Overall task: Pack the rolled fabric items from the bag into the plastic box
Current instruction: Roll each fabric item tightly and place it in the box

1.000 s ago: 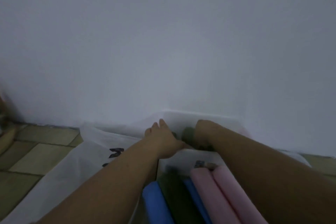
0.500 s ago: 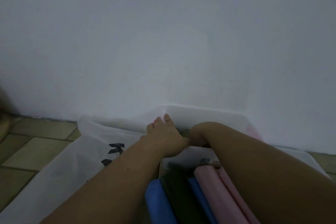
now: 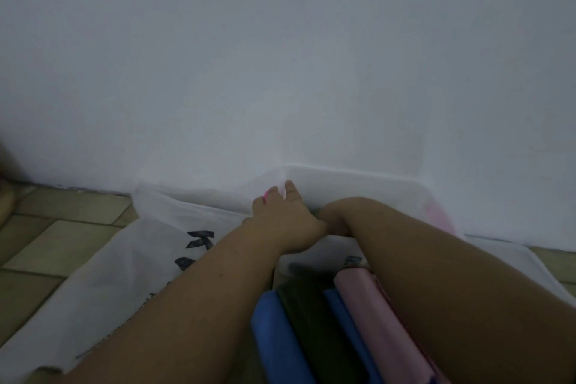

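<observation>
A white translucent plastic box stands against the wall. My left hand lies flat over its left rim, fingers stretched toward the far corner. My right hand curls down inside the box with its fingers hidden. A sliver of a dark green roll shows between the two hands. In the foreground, below the box's near wall, lie a blue roll, a dark green roll, a second blue roll and a pink roll. The white bag with black print spreads to the left.
A plain white wall rises right behind the box. Olive floor tiles show at the left and far right. A pink shape glows through the box's right end. White sheet material lies right of my right forearm.
My left hand has slid farther toward the box's far left corner, fingers stretched out. The dark green piece between my hands shows less. My right hand stays curled in the box.
</observation>
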